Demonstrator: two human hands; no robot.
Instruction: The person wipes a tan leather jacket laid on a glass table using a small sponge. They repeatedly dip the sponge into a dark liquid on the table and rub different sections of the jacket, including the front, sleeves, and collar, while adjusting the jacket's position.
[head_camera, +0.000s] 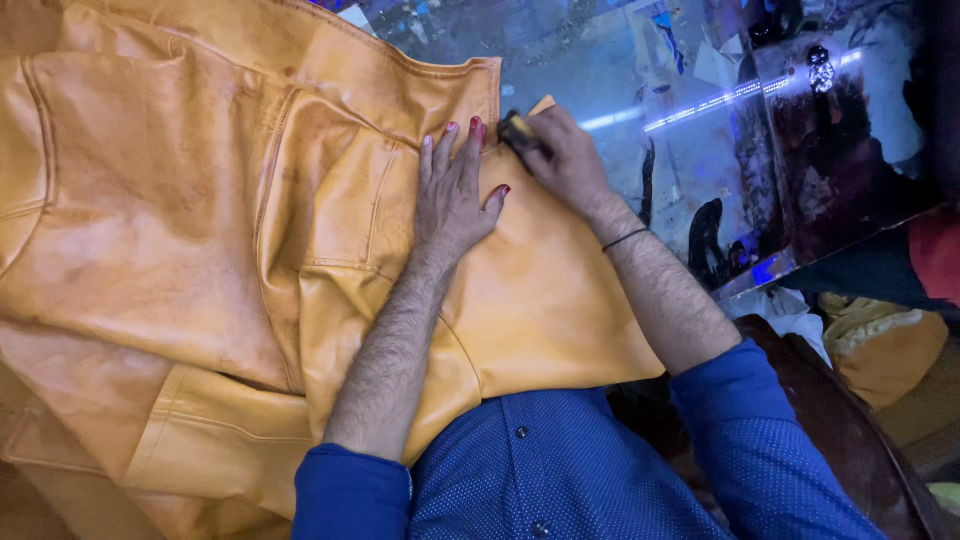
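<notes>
A leather workshop: tan leather garment (200, 230) spread on a stained glass worktable (700, 130).

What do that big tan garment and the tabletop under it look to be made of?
The tan garment looks like leather or imitation leather: smooth with a soft sheen, stitched seams, stiff creases. The tabletop seems to be glass: glossy, mirroring a strip of lights.

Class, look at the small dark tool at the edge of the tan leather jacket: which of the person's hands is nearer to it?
Right. The right hand grips the small dark tool; the left hand lies flat on the tan leather jacket just beside it.
</notes>
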